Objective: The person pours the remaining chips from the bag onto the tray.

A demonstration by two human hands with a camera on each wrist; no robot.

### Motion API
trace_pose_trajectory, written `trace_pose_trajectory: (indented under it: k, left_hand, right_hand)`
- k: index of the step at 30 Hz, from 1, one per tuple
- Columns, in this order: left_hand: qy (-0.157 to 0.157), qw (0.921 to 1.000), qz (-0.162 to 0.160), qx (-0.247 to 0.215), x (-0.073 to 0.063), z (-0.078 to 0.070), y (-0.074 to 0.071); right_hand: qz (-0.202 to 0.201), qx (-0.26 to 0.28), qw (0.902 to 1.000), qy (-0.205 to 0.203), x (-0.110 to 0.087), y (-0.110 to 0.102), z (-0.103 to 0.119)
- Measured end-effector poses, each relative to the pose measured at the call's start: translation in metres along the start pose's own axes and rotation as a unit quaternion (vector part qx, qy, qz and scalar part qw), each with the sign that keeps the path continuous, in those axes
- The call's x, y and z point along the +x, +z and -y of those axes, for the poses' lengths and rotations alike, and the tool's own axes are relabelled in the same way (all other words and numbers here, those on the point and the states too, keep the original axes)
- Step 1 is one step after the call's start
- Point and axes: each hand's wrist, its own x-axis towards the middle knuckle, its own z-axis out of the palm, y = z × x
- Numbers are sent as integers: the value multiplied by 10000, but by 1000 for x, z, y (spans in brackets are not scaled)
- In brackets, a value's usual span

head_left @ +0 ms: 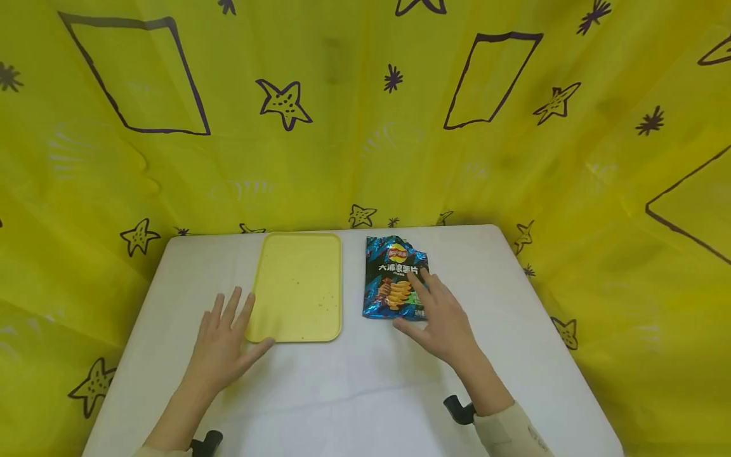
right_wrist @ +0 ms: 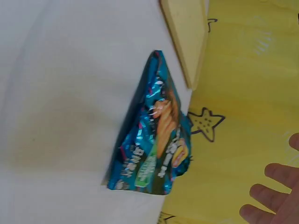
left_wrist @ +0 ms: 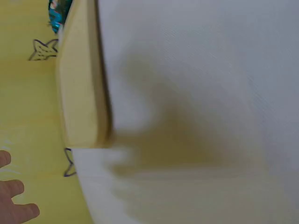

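A blue bag of potato chips (head_left: pixel 394 279) lies flat on the table, its front with a chip picture facing up; its top edge looks uneven. My right hand (head_left: pixel 442 317) hovers over the bag's right side with fingers spread, and in the right wrist view its fingertips (right_wrist: pixel 266 196) show apart from the bag (right_wrist: pixel 154 140). To the left lies a shallow yellow tray (head_left: pixel 297 285) with a few small dark specks on it. My left hand (head_left: pixel 223 346), fingers straight and spread, is held beside the tray's lower left corner and casts a shadow on the white surface.
A white table (head_left: pixel 354 406) carries the tray and bag. Behind and at both sides hangs a yellow curtain (head_left: pixel 342 158) with drawn stars and frames. Black camera mounts (head_left: pixel 459 409) sit at both wrists.
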Motion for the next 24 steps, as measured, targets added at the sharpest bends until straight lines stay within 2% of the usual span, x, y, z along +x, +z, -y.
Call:
trace_pose_trajectory:
  k: [5,8,11,13,15,24]
  left_hand:
    - [-267,9990,321,-155,1,15,20]
    - [-476,9949,799,-385,2,24,34]
    - [-624,9869,1352,-627,1,31,46]
    - [-659,9823,1587,-746,-1,33,51]
    - [-642,9816,1609,-804,-2,33,53]
    - [-494,9868,1298,-838,-15,23,51]
  right_hand:
    - [-27,311,9993,188,8,18,-20]
    - [-4,538,9982,278,12,27,-29]
    - [50,764,9961,446,14,36,-37]
    - [115,948,9938,577,15,41,-42]
    - [193,1080,9914,714,18,48,-47]
    - [342,1439,9829,1100,25,69,-70]
